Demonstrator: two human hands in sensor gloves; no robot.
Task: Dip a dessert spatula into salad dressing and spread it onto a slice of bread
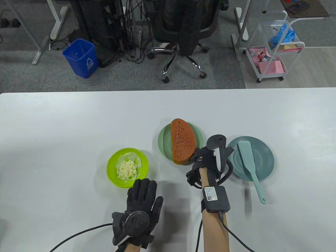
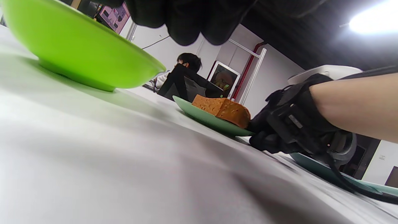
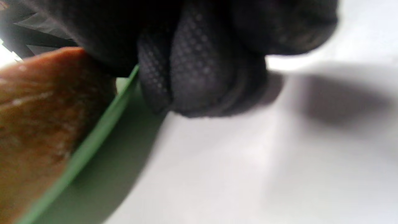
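A brown bread slice [image 1: 182,141] lies on a green plate [image 1: 164,140] at the table's middle. A teal dessert spatula [image 1: 249,164] lies on a teal plate [image 1: 265,157] to its right, handle toward me. A lime bowl [image 1: 111,168] holds pale salad dressing [image 1: 127,169]. My right hand [image 1: 197,156] holds the green plate's front right rim beside the bread; the right wrist view shows its fingers [image 3: 192,71] at the rim [image 3: 93,140] next to the bread [image 3: 37,118]. My left hand [image 1: 143,189] rests flat and empty on the table just in front of the lime bowl.
The left wrist view shows the lime bowl [image 2: 77,56], the bread [image 2: 222,109] on the green plate [image 2: 205,119] and my right hand [image 2: 279,130] low over the table. An office chair [image 1: 183,31] and blue bin [image 1: 81,57] stand beyond the far edge.
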